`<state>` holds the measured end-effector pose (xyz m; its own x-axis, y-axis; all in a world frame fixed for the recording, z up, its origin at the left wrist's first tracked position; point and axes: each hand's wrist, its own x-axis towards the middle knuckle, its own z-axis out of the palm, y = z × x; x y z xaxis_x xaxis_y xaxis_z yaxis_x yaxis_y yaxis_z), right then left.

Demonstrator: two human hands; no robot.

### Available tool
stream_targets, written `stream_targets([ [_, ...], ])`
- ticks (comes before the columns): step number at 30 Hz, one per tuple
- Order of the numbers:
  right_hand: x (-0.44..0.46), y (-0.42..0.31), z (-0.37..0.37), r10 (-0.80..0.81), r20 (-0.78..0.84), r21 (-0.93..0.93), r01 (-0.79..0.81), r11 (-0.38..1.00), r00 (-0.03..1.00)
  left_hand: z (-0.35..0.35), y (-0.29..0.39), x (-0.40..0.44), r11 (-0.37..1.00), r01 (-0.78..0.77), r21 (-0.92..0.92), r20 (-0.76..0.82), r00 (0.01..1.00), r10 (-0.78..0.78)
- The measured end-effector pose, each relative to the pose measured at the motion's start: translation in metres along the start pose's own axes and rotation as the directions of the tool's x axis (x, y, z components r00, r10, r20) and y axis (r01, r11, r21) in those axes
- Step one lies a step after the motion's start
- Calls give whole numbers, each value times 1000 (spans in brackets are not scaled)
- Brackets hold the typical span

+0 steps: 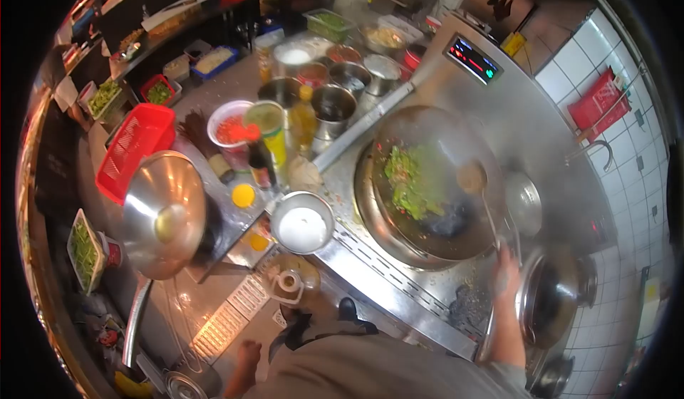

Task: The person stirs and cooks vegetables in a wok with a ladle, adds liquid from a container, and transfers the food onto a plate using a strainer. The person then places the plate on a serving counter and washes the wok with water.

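Nothing is legible, the display panel (472, 58) showing only blurred lit marks.

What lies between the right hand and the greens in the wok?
In the head view: the ladle's handle, held by the right hand, and the near side of the wok.

Right hand (506, 274) gripping ladle (472, 177), wok (443, 125) — greens (405, 185) inside
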<state>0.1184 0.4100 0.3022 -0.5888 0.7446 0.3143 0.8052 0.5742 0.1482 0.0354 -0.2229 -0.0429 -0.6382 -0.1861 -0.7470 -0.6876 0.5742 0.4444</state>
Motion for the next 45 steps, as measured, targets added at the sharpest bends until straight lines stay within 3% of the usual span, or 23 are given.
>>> stream_targets([
  [1,-24,3,10,65,103,-34,-61,998,993,-17,-45,16,952,-273,142,135,958,254],
  [2,-41,2,16,134,208,-77,-121,990,969,-35,-53,17,799,-489,351,297,867,400],
  [3,-49,-3,11,143,181,4,-146,989,973,-52,-60,18,553,-686,473,442,728,524],
  [4,-52,-7,0,150,156,85,-164,983,976,-71,-41,-6,216,-763,609,593,619,515],
  [6,-57,-15,-2,168,97,235,-187,954,981,-89,24,-53,821,-366,439,286,923,258],
  [7,-56,-17,2,178,60,303,-188,934,982,-92,53,-72,967,-80,240,185,982,35],
  [8,-55,-20,5,190,24,368,-186,911,981,-92,63,-76,993,65,98,154,985,-80],
  [9,-50,-25,2,199,113,271,-223,937,974,-93,74,-80,978,202,-54,121,973,-194],
  [11,-25,-38,-9,230,275,64,-256,965,934,-88,84,-77,972,167,-167,83,984,-155],
  [12,-8,-38,-8,215,305,222,-289,931,928,-86,90,-76,965,144,-220,62,989,-134],
  [15,41,-55,15,-18,24,493,4,870,1000,-74,104,-72,951,63,-304,2,998,-66],
  [17,89,-86,28,-56,-119,571,115,813,991,-66,89,-56,964,23,-264,-12,1000,-27],
  [19,144,-130,32,-82,26,590,51,806,996,-61,83,-51,973,-11,-230,-37,999,3],
  [22,203,-217,20,-261,-44,595,235,769,964,-62,99,-60,966,46,-256,-92,993,-71],
  [24,239,-263,17,-343,8,595,271,757,939,-63,110,-72,946,105,-305,-118,982,-147],
  [27,266,-316,0,-319,165,487,204,849,933,-61,110,-80,898,127,-420,-141,969,-203],
  [29,281,-336,3,-363,238,422,241,874,901,-49,82,-75,839,80,-539,-157,968,-194],
  [30,284,-342,0,-372,273,424,236,874,887,-45,21,-37,896,28,-444,-121,988,-91],
  [32,291,-347,15,-408,194,437,294,850,892,-39,-74,21,957,-127,-261,-44,992,119],
  [33,298,-348,25,-425,153,441,323,837,892,-26,-47,-3,963,-47,-266,-84,996,25],
  [36,334,-350,69,-476,355,601,194,776,805,-14,9,-40,955,101,-279,-108,985,-136],
  [39,328,-344,45,-419,557,726,-176,664,717,-13,26,-50,951,135,-278,-103,980,-170],
  [45,318,-323,45,-438,536,802,-273,531,721,-21,33,-51,960,115,-254,-128,980,-152],
])
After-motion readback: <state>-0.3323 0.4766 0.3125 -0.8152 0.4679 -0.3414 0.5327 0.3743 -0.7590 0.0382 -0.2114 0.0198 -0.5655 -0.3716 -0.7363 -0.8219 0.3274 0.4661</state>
